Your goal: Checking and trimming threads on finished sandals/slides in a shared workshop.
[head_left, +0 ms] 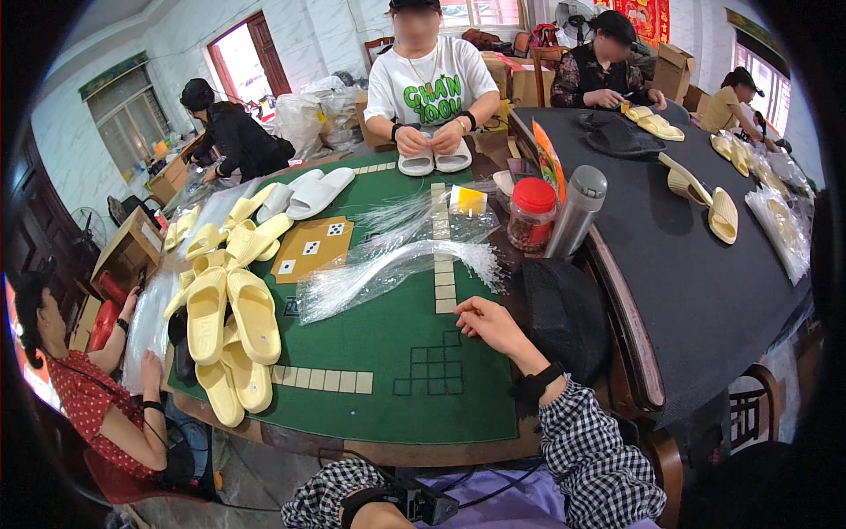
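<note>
A green table (352, 401) fills the middle of the view, and a second table (696, 264) covered in black cloth is set just to its right. A heap of pale yellow slippers (229, 326) is piled along the green table's left side, with white slippers (308, 194) lying beyond it. Bundles of thin clear plastic strands (397, 260) are spread across the centre of the green surface. A black mesh cap (564, 313) is seen at the table's right edge, just beside the right forearm. A steel flask (577, 212) and a red-lidded jar (531, 214) are stood side by side behind it.

The right hand (493, 324) is laid on the green surface near the tail end of the strands; its fingers are loosely curled and nothing is gripped in it. The left hand (379, 513) is kept low at the bottom edge, well apart from the right, against a black device (423, 504); whether anything is clasped in it cannot be told.

Other people are seated around both tables; a pair of white slippers (434, 161) is handled by the one opposite.
</note>
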### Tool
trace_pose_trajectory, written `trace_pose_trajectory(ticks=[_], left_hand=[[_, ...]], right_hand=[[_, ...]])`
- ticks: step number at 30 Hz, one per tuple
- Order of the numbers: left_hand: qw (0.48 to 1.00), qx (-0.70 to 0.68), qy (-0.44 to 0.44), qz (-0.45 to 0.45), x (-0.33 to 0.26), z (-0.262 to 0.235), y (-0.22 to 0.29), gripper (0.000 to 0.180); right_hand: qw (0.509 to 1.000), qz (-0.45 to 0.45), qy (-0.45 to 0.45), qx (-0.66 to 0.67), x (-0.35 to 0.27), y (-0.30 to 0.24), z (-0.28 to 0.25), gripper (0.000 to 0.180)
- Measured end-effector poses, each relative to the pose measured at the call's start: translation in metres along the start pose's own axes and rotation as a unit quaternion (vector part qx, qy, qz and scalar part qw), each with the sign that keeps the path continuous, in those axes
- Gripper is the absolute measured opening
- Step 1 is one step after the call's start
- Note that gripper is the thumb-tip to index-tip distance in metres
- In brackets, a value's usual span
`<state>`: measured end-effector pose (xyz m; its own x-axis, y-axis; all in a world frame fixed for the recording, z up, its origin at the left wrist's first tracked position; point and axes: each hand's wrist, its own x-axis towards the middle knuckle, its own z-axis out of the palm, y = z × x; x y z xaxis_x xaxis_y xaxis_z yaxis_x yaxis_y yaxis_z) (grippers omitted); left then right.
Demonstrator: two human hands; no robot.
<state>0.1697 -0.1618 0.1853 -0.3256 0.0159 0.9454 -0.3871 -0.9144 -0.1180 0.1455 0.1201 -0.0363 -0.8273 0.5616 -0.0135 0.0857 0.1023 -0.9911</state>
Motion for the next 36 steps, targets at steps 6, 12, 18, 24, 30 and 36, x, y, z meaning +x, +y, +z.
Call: trace_pose_trajectory(ticks=[6,12,18,24,30,36], left_hand=[[0.987,0.054,-0.022,-0.151,0.011,-0.011,-0.001,0.007],[0.795,0.59,-0.12,-0.073,-0.017,-0.115,-0.045,0.02],[0.702,0.68,-0.113,-0.178,-0.092,-0.209,-0.067,0.022],[0.667,0.68,-0.12,-0.279,-0.115,-0.22,-0.073,0.01],[0.643,0.634,-0.126,-0.411,-0.127,-0.231,-0.069,0.01],[0.604,0.616,-0.097,-0.497,-0.141,-0.242,-0.067,0.013]], right_hand=[[0.966,-0.107,0.041,-0.23,-0.006,0.004,0.013,0.017],[0.922,-0.164,0.044,-0.347,-0.024,-0.02,0.033,0.015],[0.948,-0.128,0.049,-0.286,-0.007,0.012,0.013,0.013],[0.949,-0.133,0.049,-0.281,-0.009,0.008,0.016,0.011],[0.941,-0.139,0.056,-0.304,-0.012,0.009,0.016,0.015],[0.945,-0.116,0.061,-0.3,-0.014,0.005,0.019,0.017]])
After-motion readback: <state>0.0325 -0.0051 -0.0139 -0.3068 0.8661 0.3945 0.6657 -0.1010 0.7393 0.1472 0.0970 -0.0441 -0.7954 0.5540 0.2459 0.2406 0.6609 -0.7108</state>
